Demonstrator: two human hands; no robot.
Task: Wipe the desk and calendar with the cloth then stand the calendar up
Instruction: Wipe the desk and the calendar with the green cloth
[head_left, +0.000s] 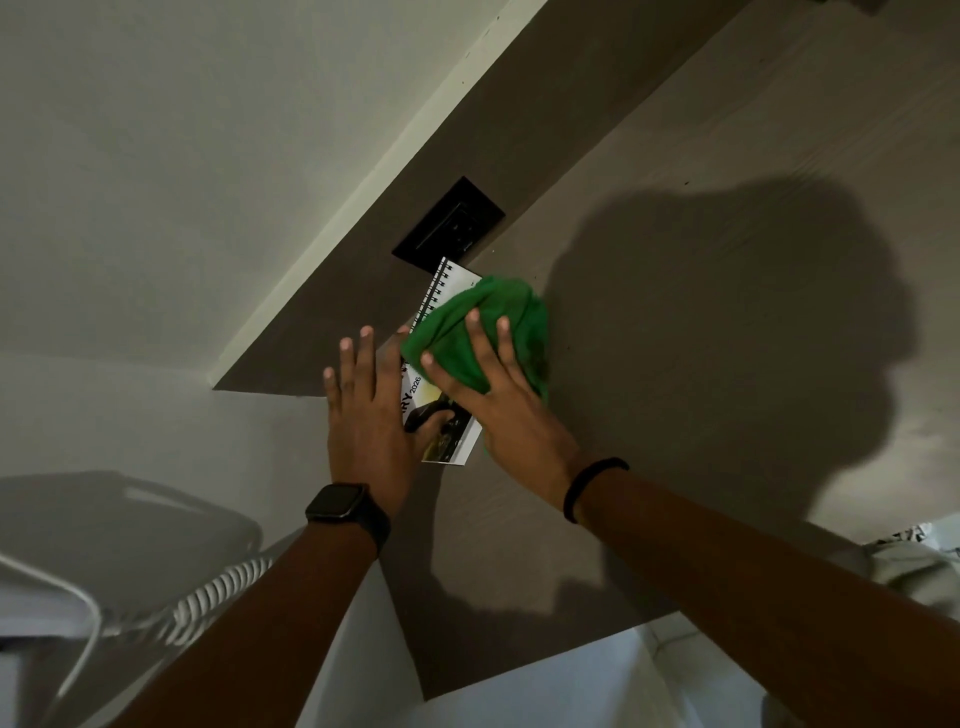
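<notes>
Calendar (451, 291) lies flat near the desk (701, 322) back-left edge. Left hand (366, 410) flat, pinning its 9 o'clock side. Right hand (498, 400) presses the cloth (498, 317) on it. Bare desk toward 3 o'clock.

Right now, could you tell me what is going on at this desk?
A person is cleaning a calendar that lies flat on the desk near a black outlet panel. The left hand presses on the calendar's edge to steady it, while the right hand pushes a green cloth over its upper part. The calendar has not been stood up yet.
</notes>
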